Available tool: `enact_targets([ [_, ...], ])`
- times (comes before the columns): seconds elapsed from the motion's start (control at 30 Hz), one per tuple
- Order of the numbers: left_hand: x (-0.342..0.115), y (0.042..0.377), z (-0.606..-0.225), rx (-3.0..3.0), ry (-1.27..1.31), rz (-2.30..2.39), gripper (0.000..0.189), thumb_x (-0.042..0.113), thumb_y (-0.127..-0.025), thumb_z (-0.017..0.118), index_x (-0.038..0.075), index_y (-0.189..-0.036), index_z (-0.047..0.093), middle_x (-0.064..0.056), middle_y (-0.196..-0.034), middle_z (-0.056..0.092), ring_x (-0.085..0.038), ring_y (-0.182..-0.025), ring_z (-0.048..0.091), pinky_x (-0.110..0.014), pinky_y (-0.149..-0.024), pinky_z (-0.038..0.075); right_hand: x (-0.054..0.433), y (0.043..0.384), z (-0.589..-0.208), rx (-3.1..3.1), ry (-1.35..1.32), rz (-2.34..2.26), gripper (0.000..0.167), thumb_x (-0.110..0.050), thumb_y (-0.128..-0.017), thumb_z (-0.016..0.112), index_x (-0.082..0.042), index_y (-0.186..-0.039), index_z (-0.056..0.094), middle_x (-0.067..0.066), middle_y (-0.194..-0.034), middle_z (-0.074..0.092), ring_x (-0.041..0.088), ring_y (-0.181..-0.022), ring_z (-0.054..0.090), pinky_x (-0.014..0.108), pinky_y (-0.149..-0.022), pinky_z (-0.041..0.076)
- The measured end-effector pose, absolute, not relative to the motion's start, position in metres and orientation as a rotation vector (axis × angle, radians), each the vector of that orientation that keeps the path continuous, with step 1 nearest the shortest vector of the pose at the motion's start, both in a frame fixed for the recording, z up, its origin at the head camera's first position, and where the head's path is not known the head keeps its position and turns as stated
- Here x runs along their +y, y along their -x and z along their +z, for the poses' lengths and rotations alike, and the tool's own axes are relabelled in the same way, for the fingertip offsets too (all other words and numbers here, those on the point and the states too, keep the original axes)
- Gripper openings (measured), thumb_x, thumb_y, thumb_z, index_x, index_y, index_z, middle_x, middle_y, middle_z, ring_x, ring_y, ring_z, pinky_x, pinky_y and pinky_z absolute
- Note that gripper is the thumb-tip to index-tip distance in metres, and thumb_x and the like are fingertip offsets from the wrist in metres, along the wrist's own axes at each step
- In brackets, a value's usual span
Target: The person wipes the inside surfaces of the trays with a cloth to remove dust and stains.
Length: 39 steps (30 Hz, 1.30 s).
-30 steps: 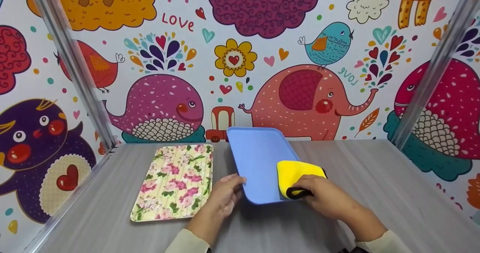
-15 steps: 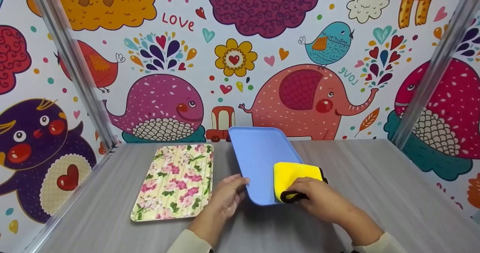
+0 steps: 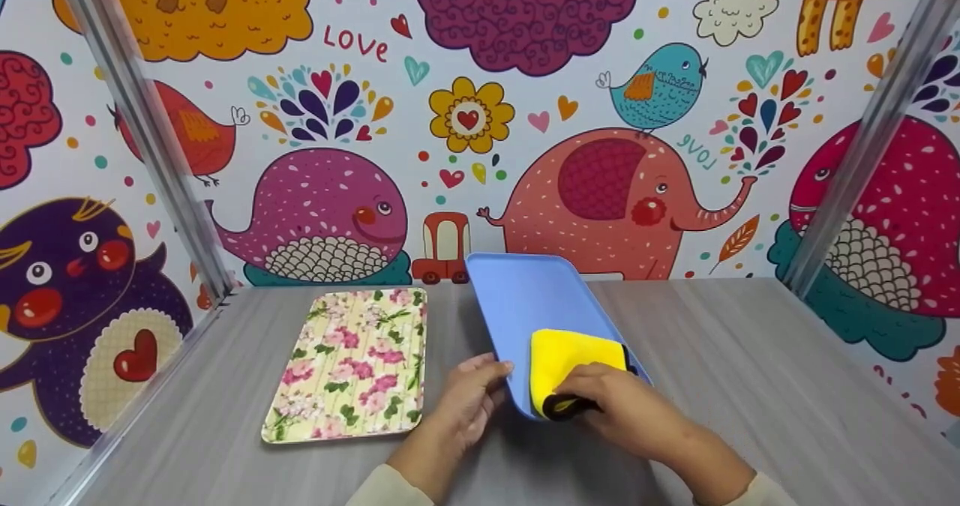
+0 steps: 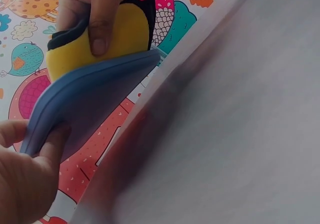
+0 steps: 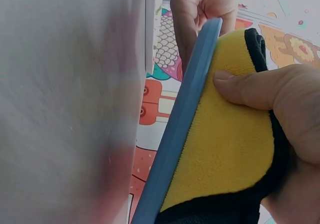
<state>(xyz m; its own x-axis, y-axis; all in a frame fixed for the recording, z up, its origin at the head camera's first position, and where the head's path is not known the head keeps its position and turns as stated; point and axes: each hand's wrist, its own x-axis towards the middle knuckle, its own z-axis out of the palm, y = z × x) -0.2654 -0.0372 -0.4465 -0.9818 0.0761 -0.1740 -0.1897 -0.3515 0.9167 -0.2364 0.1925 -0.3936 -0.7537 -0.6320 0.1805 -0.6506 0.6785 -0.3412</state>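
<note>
A blue tray (image 3: 525, 296) is held tilted above the table, its near end toward me. My left hand (image 3: 474, 401) pinches its left rim, thumb on top and fingers beneath; the left wrist view shows that hand (image 4: 30, 174) at the tray's edge (image 4: 90, 99). My right hand (image 3: 622, 408) grips a folded yellow cloth (image 3: 574, 356) with black edging and presses it on the tray's near right part. In the right wrist view the thumb lies on the yellow cloth (image 5: 230, 144), which rests along the tray (image 5: 180, 124).
A flower-patterned tray (image 3: 352, 363) lies flat on the grey table (image 3: 712, 356) to the left. Behind the table stands a wall (image 3: 480, 176) printed with cartoon animals. Metal posts (image 3: 150, 139) rise at both back corners.
My right hand has slid the cloth left and toward me across the blue tray's near end. The blue tray and my left hand have shifted slightly right.
</note>
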Motion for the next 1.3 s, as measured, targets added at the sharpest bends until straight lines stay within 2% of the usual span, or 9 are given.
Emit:
enact_targets([
  [0.3, -0.035, 0.265, -0.448, 1.677, 0.076, 2.467, 0.063, 0.009, -0.096, 0.067, -0.018, -0.147, 0.040, -0.026, -0.136, 0.064, -0.021, -0.107, 0.072, -0.042, -0.103, 0.056, 0.187, 0.232, -0.398, -2.693, -1.157, 0.485, 0.037, 0.003, -0.084, 0.080, -0.016, -0.116, 0.078, -0.004, -0.113, 0.074, 0.016, -0.104, 0.067, 0.041, -0.097, 0.060],
  [0.7, -0.034, 0.264, -0.447, 1.680, 0.100, 2.456, 0.065, 0.010, -0.096, 0.068, -0.017, -0.147, 0.040, -0.029, -0.141, 0.060, -0.022, -0.109, 0.072, -0.038, -0.099, 0.059, 0.182, 0.235, -0.399, -2.705, -1.198, 0.411, 0.049, 0.004, -0.085, 0.080, -0.024, -0.125, 0.076, -0.007, -0.120, 0.071, 0.016, -0.111, 0.065, 0.044, -0.103, 0.057],
  [0.93, -0.033, 0.262, -0.449, 1.660, 0.085, 2.446, 0.059, 0.012, -0.097, 0.069, -0.016, -0.143, 0.046, -0.023, -0.134, 0.066, -0.022, -0.107, 0.073, -0.037, -0.098, 0.060, 0.180, 0.243, -0.396, -2.748, -1.206, 0.370, 0.044, -0.003, -0.088, 0.079, -0.025, -0.126, 0.076, -0.007, -0.122, 0.071, 0.016, -0.114, 0.065, 0.045, -0.106, 0.055],
  [1.07, -0.032, 0.262, -0.447, 1.632, 0.091, 2.438, 0.054, 0.013, -0.097, 0.069, -0.014, -0.140, 0.052, -0.018, -0.127, 0.071, -0.021, -0.104, 0.074, -0.035, -0.095, 0.061, 0.179, 0.249, -0.393, -2.730, -1.227, 0.349, 0.043, 0.000, -0.089, 0.077, -0.024, -0.125, 0.077, -0.006, -0.121, 0.071, 0.017, -0.113, 0.064, 0.045, -0.105, 0.056],
  [1.3, -0.031, 0.262, -0.447, 1.618, 0.062, 2.419, 0.049, 0.012, -0.098, 0.068, -0.014, -0.138, 0.055, -0.017, -0.123, 0.073, -0.022, -0.105, 0.074, -0.037, -0.096, 0.060, 0.179, 0.261, -0.393, -2.678, -1.295, 0.332, 0.043, 0.004, -0.091, 0.072, -0.022, -0.124, 0.078, -0.004, -0.119, 0.073, 0.017, -0.110, 0.065, 0.044, -0.105, 0.056],
])
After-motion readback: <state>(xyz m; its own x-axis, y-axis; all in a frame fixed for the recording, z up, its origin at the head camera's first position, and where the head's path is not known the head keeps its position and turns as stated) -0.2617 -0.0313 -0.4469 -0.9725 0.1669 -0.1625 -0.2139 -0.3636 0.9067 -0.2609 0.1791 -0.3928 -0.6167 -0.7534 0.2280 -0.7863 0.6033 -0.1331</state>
